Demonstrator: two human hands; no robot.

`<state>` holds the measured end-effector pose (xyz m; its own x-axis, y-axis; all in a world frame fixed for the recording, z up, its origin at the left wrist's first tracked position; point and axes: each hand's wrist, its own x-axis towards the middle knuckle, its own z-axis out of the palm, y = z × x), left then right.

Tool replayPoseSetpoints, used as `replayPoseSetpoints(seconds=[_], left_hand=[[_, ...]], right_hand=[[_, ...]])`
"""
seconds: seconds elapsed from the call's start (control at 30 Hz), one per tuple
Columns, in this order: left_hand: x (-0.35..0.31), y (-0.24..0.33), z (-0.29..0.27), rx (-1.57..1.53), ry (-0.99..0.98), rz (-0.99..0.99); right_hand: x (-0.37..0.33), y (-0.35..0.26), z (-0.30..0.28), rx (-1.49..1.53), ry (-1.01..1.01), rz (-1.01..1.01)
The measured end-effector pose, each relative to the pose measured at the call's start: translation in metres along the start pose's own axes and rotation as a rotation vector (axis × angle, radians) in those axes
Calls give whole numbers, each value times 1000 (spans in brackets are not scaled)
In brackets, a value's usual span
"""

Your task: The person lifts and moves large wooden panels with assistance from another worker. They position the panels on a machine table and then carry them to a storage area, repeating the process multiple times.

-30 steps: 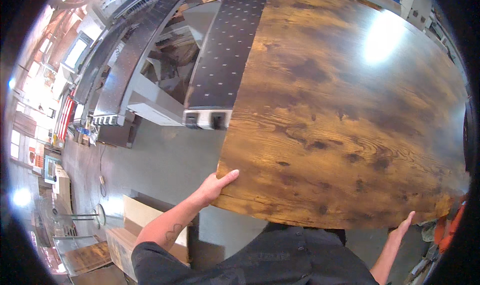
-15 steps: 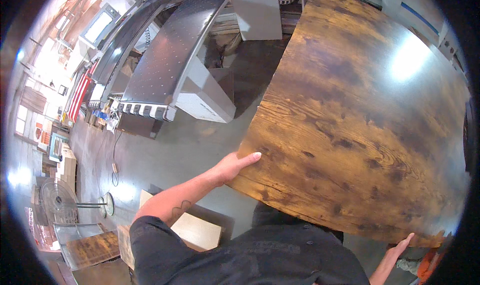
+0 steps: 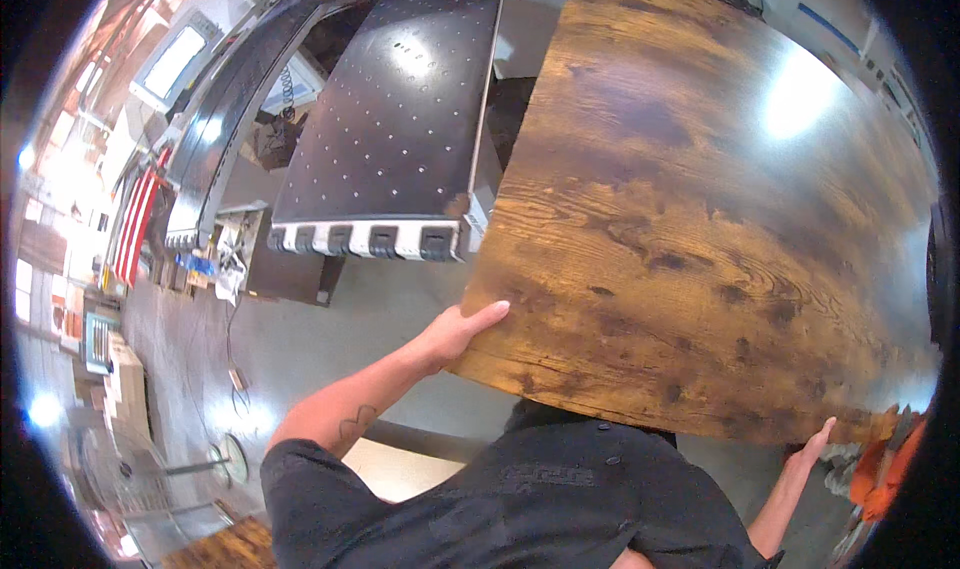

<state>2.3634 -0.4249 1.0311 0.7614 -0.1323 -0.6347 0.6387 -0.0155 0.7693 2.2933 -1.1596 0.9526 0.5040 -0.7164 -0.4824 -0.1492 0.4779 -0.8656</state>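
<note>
1. A broad, flat panel with glossy brown wood-grain face (image 3: 650, 219) spans a worker's front, its near edge at the waist of a black short-sleeved shirt (image 3: 520, 499).
2. The bare left hand (image 3: 464, 331) grasps the panel's left edge close to its near-left corner, thumb on top, fingers hidden beneath. The bare right hand (image 3: 812, 449) grips the near edge toward the near-right corner, thumb at the rim, its fingers also out of sight.
3. The wide-set grip probably shares the load and keeps so broad a sheet level; thumbs above suggest fingers bearing from below. What supports the far side cannot be told.
4. The decorated face points up. The left edge leads away from the worker, slanting right, while the grain runs side to side; that hints at a long axis across the body, though lens bending leaves this unsettled.
5. A black, white-dotted table with a white-and-black toothed front edge (image 3: 390, 119) stands to the left, its near-right corner just beside the panel's left edge.
6. A standing fan with a round cage (image 3: 115, 464) occupies the grey floor (image 3: 400, 294) at lower left; crumpled orange material (image 3: 885, 464) shows near the panel's near-right corner.
</note>
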Motion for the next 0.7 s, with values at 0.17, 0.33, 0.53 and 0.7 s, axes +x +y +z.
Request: replayPoseSetpoints(seconds=[0.17,0.33,0.53,0.7], left_hand=[[-8,-9,-104,45,49,-67],[-16,-5,-218,29,58,-55],[-40,13,-340,2,78,-97],[-64,-11,-451,4,68,-121]], right_hand=[[-90,51,55,19,22,4],[-190,102,116,56,35,33],[-302,166,181,85,67,19],[-395,230,218,56,141,-5]])
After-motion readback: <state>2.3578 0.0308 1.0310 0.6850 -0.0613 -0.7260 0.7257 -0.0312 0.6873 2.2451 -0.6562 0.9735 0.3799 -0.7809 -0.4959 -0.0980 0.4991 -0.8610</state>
